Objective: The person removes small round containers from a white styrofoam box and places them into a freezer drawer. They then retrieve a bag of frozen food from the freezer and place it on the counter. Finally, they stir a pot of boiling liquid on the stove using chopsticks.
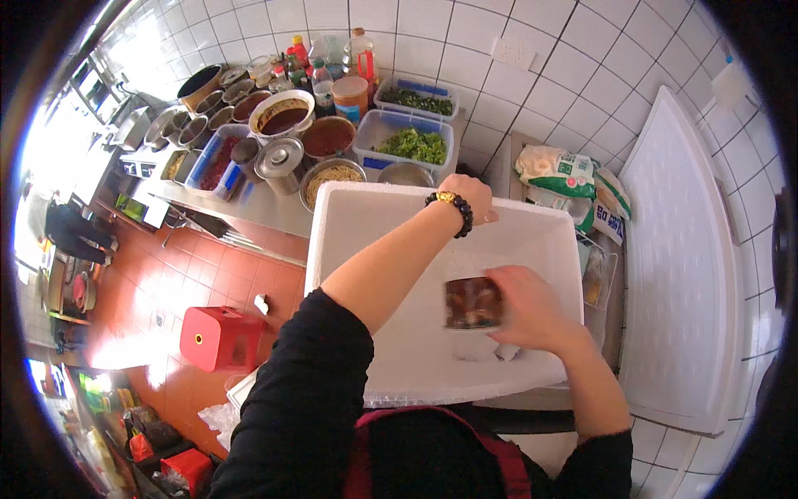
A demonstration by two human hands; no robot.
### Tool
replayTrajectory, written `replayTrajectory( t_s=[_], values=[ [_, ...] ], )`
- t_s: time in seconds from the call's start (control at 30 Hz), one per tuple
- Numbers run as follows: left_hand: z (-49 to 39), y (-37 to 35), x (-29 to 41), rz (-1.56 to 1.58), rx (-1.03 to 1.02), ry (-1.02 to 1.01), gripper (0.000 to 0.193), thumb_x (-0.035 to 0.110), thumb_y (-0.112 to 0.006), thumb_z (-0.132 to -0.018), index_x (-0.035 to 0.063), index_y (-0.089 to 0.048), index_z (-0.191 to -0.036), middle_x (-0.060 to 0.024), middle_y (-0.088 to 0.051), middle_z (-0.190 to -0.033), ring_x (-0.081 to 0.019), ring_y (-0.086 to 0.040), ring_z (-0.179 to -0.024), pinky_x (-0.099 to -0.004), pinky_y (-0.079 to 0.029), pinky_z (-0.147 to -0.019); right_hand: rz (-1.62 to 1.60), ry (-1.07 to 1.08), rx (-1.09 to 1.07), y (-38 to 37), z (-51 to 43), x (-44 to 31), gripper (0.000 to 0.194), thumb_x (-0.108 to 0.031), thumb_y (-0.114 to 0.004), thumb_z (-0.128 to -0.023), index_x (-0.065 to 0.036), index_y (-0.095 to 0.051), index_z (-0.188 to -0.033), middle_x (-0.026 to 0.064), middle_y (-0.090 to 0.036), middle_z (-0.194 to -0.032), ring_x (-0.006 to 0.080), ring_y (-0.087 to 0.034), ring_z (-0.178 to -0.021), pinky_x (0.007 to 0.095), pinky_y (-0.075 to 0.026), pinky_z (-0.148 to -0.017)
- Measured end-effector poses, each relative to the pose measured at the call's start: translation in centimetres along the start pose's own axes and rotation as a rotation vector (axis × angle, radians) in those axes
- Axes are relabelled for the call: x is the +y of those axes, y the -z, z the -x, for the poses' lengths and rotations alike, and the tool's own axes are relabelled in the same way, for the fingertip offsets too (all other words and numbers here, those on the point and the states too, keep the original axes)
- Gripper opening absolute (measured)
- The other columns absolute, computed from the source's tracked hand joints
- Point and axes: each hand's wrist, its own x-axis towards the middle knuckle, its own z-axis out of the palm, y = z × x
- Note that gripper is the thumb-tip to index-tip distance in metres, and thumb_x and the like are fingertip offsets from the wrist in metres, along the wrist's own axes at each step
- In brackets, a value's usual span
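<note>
A large white foam box (399, 349) lies before me. Over its far rim is my left hand (467, 196), with a dark bead bracelet on the wrist; its fingers curl down by the rim, and whether they grip it is hidden. Inside the box, my right hand (536, 309) holds a small rectangular container of dark brown food (474, 303) by its right side, blurred by motion. Just below that container, small white pieces (506, 352) rest on the box floor.
Beyond the box, a counter holds a tub of chopped greens (411, 146), a lidded metal pot (279, 161) and a bowl of noodles (333, 178). Plastic bags (555, 168) lie at the back right, near a leaning white foam lid (679, 268). A red stool (218, 340) stands left; another person (75, 231) is farther off.
</note>
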Motion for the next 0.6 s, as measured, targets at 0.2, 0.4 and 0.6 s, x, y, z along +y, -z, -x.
replayTrajectory(
  t_s=[0.2, 0.4, 0.6],
  values=[
    [-0.1, -0.1, -0.1, -0.029, -0.003, -0.034, 0.05, 0.052, -0.051, -0.078, 0.0043, -0.065, -0.078, -0.0143, -0.064, -0.077, -0.0295, -0.062, -0.074, -0.0395, -0.05, -0.066, 0.045, -0.468, 0.227, 6.1, 7.9, 1.9, 0.075, -0.016, -0.077, -0.049, -0.006, -0.045, -0.116, 0.0144, -0.048, -0.111, 0.0324, -0.049, -0.103, 0.0392, -0.042, -0.087],
    [-0.2, 0.2, 0.1, -0.034, -0.042, 0.026, 0.053, 0.054, -0.05, -0.077, 0.0024, -0.064, -0.083, -0.0158, -0.064, -0.082, -0.0314, -0.062, -0.079, -0.0421, -0.049, -0.069, -0.166, -0.459, 0.573, 6.0, 15.7, 5.6, 0.076, -0.021, -0.075, -0.054, -0.006, -0.045, -0.121, 0.0117, -0.05, -0.117, 0.0251, -0.049, -0.107, 0.0372, -0.043, -0.085],
    [0.0, 0.3, 0.4, -0.091, -0.12, 0.118, 0.062, 0.063, -0.046, -0.075, 0.0064, -0.062, -0.096, -0.018, -0.062, -0.094, -0.033, -0.059, -0.09, -0.0418, -0.046, -0.078, -0.441, -0.861, 0.812, 4.5, 23.1, 15.9, 0.075, -0.021, -0.073, -0.06, -0.003, -0.041, -0.125, 0.0127, -0.049, -0.119, 0.0237, -0.047, -0.11, 0.0374, -0.04, -0.089]
  ],
)
